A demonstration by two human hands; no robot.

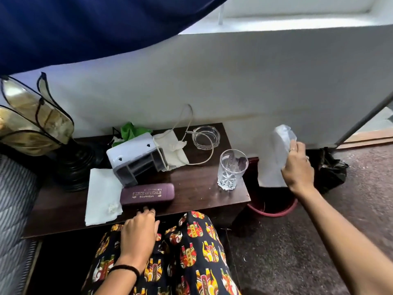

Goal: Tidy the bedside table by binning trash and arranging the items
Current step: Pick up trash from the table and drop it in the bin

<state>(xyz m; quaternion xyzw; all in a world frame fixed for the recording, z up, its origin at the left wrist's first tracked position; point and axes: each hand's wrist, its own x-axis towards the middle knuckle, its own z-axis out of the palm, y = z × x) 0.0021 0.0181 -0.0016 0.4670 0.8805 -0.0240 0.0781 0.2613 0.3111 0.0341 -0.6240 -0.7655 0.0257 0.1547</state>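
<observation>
Head view, right hand (297, 167) clutching clear wrapper (284, 139) beside table (191, 184), left hand (139, 231) spread at table's edge

Around the bedside corner
A dark blue curtain (63, 28) hangs above the white wall (255, 81); speckled carpet (319, 241) covers the floor at right.

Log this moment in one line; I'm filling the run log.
right hand: holds clear plastic wrapper beside table | left hand: resting at table edge | bin: unclear
</observation>
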